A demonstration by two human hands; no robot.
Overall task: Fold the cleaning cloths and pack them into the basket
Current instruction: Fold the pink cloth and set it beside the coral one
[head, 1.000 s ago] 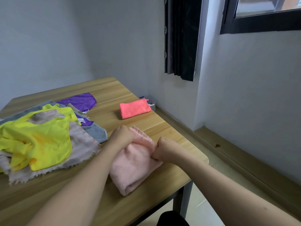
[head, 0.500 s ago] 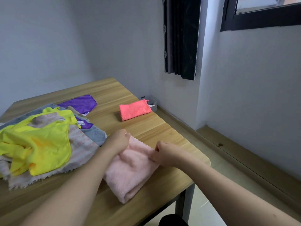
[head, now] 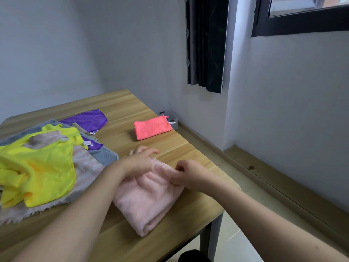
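Moved: your left hand has loosened since half a second ago, fingers now extended past the cloth's far edge | right hand still pinches pink cloth | cloth folded on desk, near front-right corner.

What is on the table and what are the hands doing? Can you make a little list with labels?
table: wooden table by a grey wall
being folded: pale pink cloth, near the table's front edge
left hand: left hand rests on the pink cloth's far left corner, fingers stretched out
right hand: right hand pinches the pink cloth's far right edge
already folded: coral cloth, lying alone further back
waiting pile: yellow cloth on top, with grey cloth and purple cloth beside it
basket: a small grey box shows behind the coral cloth; cannot tell what it is
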